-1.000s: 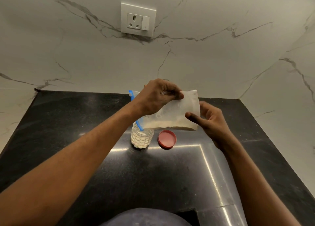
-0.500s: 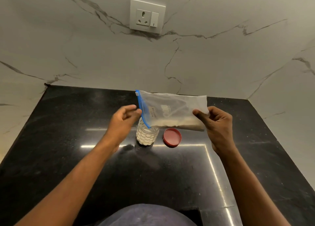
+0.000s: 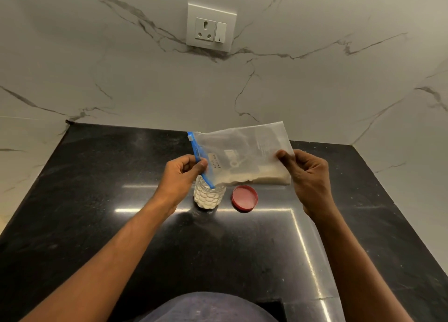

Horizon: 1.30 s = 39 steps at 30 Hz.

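Holding zip bag (image 3: 242, 152) | left hand (image 3: 180, 173), right hand (image 3: 309, 173) | label (image 3: 215, 162) "MILK POWDER"

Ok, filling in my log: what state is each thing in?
Clear zip bag with blue strip: held sideways in the air, pale powder inside.
Clear textured plastic jar: upright, uncapped, holding white powder.
Round red plastic lid: off, lying beside jar.
Left hand: pinching the blue strip.
Right hand: gripping bag's far end.
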Each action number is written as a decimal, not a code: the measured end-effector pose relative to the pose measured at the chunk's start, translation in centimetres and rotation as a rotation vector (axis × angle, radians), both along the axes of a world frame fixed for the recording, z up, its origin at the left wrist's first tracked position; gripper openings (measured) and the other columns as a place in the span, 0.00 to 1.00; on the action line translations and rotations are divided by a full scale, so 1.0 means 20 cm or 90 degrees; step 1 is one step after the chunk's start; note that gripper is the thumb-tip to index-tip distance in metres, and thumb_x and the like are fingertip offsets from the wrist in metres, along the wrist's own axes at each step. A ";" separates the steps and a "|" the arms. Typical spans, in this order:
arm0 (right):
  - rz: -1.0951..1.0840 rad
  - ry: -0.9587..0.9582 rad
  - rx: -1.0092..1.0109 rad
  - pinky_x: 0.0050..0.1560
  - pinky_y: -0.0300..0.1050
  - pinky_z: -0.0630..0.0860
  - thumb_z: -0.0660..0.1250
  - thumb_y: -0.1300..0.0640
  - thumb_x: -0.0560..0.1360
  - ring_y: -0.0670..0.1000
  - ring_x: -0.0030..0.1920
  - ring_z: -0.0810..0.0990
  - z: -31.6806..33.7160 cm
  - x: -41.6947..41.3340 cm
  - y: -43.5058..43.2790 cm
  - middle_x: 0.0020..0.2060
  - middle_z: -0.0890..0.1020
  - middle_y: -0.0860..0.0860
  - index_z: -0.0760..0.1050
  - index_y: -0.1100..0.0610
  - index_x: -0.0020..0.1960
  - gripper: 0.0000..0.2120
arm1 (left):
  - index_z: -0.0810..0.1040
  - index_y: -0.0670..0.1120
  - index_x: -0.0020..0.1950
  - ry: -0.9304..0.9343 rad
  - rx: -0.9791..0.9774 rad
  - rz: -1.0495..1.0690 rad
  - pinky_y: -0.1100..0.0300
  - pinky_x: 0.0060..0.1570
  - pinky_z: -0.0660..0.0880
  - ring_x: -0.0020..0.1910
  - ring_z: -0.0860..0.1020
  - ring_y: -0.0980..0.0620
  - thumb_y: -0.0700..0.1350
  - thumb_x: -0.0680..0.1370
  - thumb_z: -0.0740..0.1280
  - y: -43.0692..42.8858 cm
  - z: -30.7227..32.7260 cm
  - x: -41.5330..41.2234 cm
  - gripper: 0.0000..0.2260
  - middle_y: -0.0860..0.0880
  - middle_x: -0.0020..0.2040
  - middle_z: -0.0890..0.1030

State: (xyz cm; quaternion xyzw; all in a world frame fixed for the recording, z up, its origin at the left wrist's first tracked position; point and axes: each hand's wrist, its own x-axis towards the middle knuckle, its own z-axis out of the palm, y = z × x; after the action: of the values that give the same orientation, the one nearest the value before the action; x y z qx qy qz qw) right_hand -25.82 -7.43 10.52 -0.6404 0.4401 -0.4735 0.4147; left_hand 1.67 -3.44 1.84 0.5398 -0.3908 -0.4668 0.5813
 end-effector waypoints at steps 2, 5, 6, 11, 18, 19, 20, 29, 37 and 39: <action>0.007 -0.007 -0.019 0.51 0.52 0.82 0.69 0.44 0.77 0.50 0.48 0.85 -0.01 0.02 0.00 0.47 0.88 0.50 0.87 0.47 0.50 0.10 | 0.85 0.47 0.54 0.011 -0.001 0.000 0.69 0.46 0.81 0.51 0.87 0.59 0.41 0.82 0.70 0.00 0.00 0.00 0.04 0.56 0.49 0.89; -0.003 -0.012 -0.062 0.49 0.42 0.82 0.68 0.49 0.80 0.46 0.47 0.85 -0.01 0.03 0.00 0.46 0.88 0.47 0.86 0.49 0.52 0.08 | 0.85 0.48 0.54 0.020 -0.007 -0.002 0.69 0.46 0.81 0.51 0.87 0.59 0.42 0.82 0.71 -0.01 0.00 0.00 0.04 0.55 0.50 0.89; -0.002 -0.015 -0.068 0.48 0.39 0.82 0.68 0.50 0.80 0.44 0.47 0.85 -0.01 0.04 0.00 0.46 0.88 0.45 0.86 0.50 0.52 0.08 | 0.85 0.48 0.54 0.024 -0.009 -0.004 0.69 0.46 0.81 0.52 0.87 0.59 0.42 0.81 0.71 -0.02 0.00 0.00 0.04 0.55 0.50 0.89; 0.017 -0.043 -0.089 0.47 0.33 0.81 0.69 0.55 0.80 0.42 0.48 0.87 0.02 0.05 0.00 0.47 0.89 0.42 0.85 0.53 0.54 0.07 | 0.85 0.48 0.55 0.042 -0.014 -0.005 0.68 0.46 0.82 0.54 0.87 0.57 0.43 0.81 0.71 -0.04 -0.01 0.01 0.05 0.54 0.51 0.89; 0.019 -0.072 -0.101 0.49 0.33 0.81 0.71 0.61 0.80 0.42 0.48 0.88 0.04 0.04 -0.02 0.46 0.89 0.43 0.86 0.55 0.54 0.06 | 0.85 0.48 0.55 0.045 -0.038 0.000 0.67 0.47 0.82 0.54 0.87 0.57 0.45 0.80 0.72 -0.08 0.00 -0.01 0.05 0.54 0.52 0.89; 0.015 -0.068 -0.103 0.49 0.32 0.81 0.71 0.63 0.81 0.42 0.48 0.88 0.03 0.04 -0.02 0.46 0.89 0.43 0.85 0.55 0.54 0.06 | 0.85 0.49 0.55 0.043 -0.038 -0.001 0.67 0.48 0.82 0.54 0.87 0.57 0.45 0.80 0.72 -0.09 0.00 -0.01 0.05 0.54 0.52 0.89; 0.010 -0.065 -0.103 0.49 0.32 0.81 0.70 0.63 0.81 0.42 0.48 0.88 0.03 0.03 -0.02 0.46 0.89 0.43 0.86 0.55 0.54 0.07 | 0.85 0.49 0.55 0.042 -0.037 -0.002 0.67 0.48 0.82 0.55 0.87 0.57 0.44 0.80 0.72 -0.09 0.01 -0.01 0.05 0.54 0.52 0.89; -0.016 -0.059 -0.087 0.49 0.36 0.83 0.71 0.60 0.80 0.46 0.50 0.88 0.01 0.02 0.00 0.48 0.89 0.44 0.85 0.56 0.54 0.06 | 0.85 0.49 0.54 0.041 -0.028 0.002 0.66 0.48 0.83 0.54 0.87 0.57 0.42 0.80 0.72 -0.09 0.02 -0.02 0.04 0.55 0.51 0.89; -0.016 -0.065 -0.083 0.49 0.46 0.86 0.75 0.63 0.77 0.54 0.48 0.90 0.04 0.02 0.00 0.50 0.90 0.52 0.86 0.61 0.57 0.09 | 0.85 0.48 0.55 0.057 -0.021 0.007 0.67 0.48 0.82 0.53 0.87 0.57 0.41 0.80 0.72 -0.09 0.00 -0.02 0.05 0.54 0.51 0.90; -0.014 -0.052 -0.083 0.45 0.50 0.87 0.75 0.61 0.77 0.55 0.45 0.90 0.04 0.02 0.01 0.48 0.90 0.51 0.86 0.57 0.55 0.07 | 0.86 0.48 0.54 0.057 -0.022 0.008 0.67 0.48 0.82 0.53 0.87 0.56 0.41 0.80 0.72 -0.09 0.00 -0.03 0.05 0.54 0.51 0.90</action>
State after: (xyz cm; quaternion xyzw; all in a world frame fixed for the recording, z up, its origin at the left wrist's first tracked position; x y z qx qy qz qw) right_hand -25.35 -7.23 11.36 -0.6413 0.3981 -0.5314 0.3845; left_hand 1.15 -5.21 1.82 0.5106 -0.3690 -0.4798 0.6106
